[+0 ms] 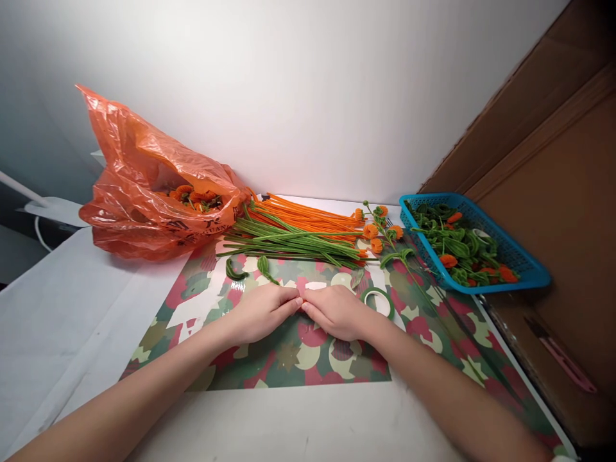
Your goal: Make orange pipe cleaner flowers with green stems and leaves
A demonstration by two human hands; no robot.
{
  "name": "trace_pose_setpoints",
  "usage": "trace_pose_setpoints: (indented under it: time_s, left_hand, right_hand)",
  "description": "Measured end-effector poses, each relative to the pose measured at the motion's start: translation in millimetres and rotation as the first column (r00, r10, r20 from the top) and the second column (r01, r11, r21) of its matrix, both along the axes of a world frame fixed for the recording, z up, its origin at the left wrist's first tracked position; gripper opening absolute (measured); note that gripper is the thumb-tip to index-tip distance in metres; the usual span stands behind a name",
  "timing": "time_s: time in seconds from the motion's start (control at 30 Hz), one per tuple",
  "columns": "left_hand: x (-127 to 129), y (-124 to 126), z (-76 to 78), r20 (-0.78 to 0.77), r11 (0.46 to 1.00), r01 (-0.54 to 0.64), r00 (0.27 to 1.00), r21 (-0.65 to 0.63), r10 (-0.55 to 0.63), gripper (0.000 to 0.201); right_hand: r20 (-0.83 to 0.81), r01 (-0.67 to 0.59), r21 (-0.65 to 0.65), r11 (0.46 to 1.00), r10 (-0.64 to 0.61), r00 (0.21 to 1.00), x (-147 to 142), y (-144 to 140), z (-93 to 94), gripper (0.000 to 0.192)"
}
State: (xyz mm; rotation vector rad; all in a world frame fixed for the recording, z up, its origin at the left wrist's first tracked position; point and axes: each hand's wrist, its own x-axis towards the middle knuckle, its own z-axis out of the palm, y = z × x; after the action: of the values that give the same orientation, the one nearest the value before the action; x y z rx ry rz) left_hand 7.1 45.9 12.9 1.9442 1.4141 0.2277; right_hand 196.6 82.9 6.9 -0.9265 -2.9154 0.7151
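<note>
My left hand [262,312] and my right hand [339,311] meet over the patterned mat, thumbs and fingers pinched together tip to tip. A speck of orange shows between the fingertips; the rest of what they pinch is hidden. Just beyond my left hand lie two green pipe-cleaner leaves, a curled one [235,271] and a looped one [266,269]. Beside my right hand is a roll of green tape [378,303]. Behind both hands lie bundles of green pipe cleaners [293,240] and orange pipe cleaners [308,215].
An orange plastic bag [139,218] with orange flowers inside stands at back left. A flower stem [402,256] with orange blooms lies right of the bundles. The blue basket [433,266] holds green leaves and orange pieces. A pink utility knife [563,359] rests on cardboard at far right.
</note>
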Motion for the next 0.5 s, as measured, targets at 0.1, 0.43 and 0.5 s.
trace_pose_setpoints:
  time_s: [0.1, 0.43, 0.5]
  left_hand:
    - [0.0, -0.2, 0.2, -0.001, 1.000, -0.003, 1.000, -0.003, 0.003, 0.039]
    - [-1.2, 0.6, 0.0, 0.005, 1.000, 0.003, 1.000, -0.031, -0.003, 0.036]
    - [-1.8, 0.9, 0.1, -0.001, 0.999, 0.005, 1.000, -0.032, -0.005, 0.035]
  right_hand:
    - [-0.019, 0.005, -0.016, 1.000, -0.005, 1.000, 0.6, 0.5, -0.8, 0.026]
    - [-0.023, 0.027, -0.005, 1.000, -0.027, 0.999, 0.6, -0.1, -4.7, 0.027]
    - [-0.010, 0.031, 0.009, 0.999, -0.031, 0.999, 0.4, -1.0, -5.1, 0.026]
